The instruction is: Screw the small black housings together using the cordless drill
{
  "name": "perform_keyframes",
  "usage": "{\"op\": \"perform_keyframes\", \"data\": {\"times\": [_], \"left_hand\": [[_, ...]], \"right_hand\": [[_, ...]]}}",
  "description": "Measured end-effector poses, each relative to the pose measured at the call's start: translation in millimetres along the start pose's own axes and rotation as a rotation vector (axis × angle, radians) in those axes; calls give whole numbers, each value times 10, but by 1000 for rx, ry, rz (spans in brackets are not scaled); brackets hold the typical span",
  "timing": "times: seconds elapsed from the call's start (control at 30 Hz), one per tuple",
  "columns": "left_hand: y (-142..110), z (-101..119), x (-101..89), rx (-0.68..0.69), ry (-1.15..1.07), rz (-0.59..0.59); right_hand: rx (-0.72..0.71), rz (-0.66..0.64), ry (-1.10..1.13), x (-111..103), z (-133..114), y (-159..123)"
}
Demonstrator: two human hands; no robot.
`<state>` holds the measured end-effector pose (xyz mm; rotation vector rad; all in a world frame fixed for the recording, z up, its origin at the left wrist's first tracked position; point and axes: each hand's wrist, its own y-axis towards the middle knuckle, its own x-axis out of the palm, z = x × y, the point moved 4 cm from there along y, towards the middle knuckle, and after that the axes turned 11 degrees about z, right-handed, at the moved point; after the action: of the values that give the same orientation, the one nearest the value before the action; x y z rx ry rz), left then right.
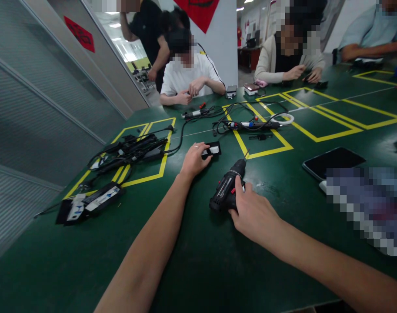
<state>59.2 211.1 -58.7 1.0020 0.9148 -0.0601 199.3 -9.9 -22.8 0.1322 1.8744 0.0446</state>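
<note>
My right hand (255, 211) is wrapped round the handle of a black cordless drill (227, 188), with the index finger stretched along its side near a red button. The drill lies tilted on the green table, its thin bit (247, 154) pointing away from me toward a yellow line. To its left, my left hand (195, 160) has thumb and fingers closed on the near end of a small flat black piece (218, 148) with a white patch. A ring shows on one finger. Part of that piece is hidden under the fingers.
Left lie tangled black cables (129, 152) and black strips with white labels (102, 198). Ahead are two corded screwdrivers (193, 114) (250, 125) and a white ring (287, 119). A phone (333, 161) lies right. Several people sit or stand across the table (185, 269).
</note>
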Motion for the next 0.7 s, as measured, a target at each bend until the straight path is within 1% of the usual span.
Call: {"op": "perform_keyframes", "data": {"times": [0.17,0.3,0.37,0.4,0.43,0.5,0.53,0.6,0.63,0.7], "left_hand": [[-2,64,-28,25,34,32],[100,144,-117,-25,-37,76],[227,253,-197,-49,-109,34],[304,344,-247,-43,-155,-11],[380,462,-303,-20,-206,-65],[510,750,-429,47,-306,-166],[551,905,-484,82,-344,-213],[570,1196,-544,158,-377,-313],[552,1318,-545,194,-377,-366],[500,1482,-521,219,-344,-424]], "right_hand": [[-12,-5,32,5,26,-6],[-41,-40,8,-63,30,-12],[-58,-38,53,-165,45,47],[-39,2,98,-235,66,107],[-16,79,164,-314,89,187],[48,248,390,-435,137,387],[70,294,570,-454,150,500],[171,290,1024,-394,172,731],[252,261,1235,-327,180,833],[427,181,1564,-166,186,985]]}}
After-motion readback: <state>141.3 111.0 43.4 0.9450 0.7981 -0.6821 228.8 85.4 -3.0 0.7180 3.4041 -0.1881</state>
